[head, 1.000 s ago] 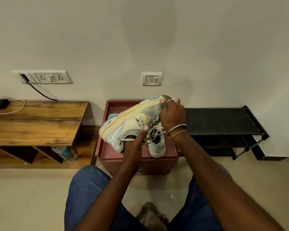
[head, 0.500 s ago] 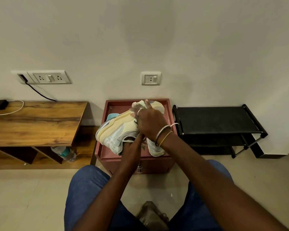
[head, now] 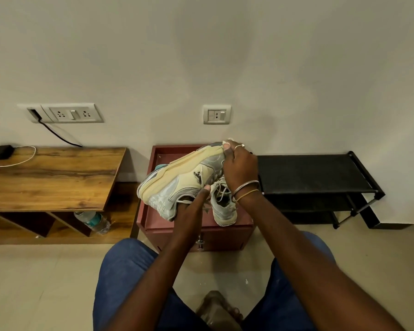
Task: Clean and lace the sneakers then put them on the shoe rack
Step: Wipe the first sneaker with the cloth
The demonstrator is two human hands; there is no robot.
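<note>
A pale yellow and grey sneaker [head: 177,185] is lifted on its side above the maroon cabinet [head: 158,232]. My left hand [head: 191,206] grips it at the opening, fingers inside and thumb outside. At the sneaker's toe, my right hand [head: 239,170] pinches a small white cloth [head: 226,141] against the sole edge. The second sneaker [head: 222,209], with loose laces, lies on the cabinet top under my right wrist. The black shoe rack [head: 308,173] stands to the right of the cabinet with nothing on its top shelf.
A low wooden table [head: 51,177] stands at the left, with a plastic water bottle [head: 93,222] on its lower shelf and a cable and a black device on top. Wall sockets sit above it. My knees and tiled floor fill the foreground.
My right hand slid from the toe to the middle of the sneaker and has gone back to the toe. The left hand has kept its grip on the sneaker.
</note>
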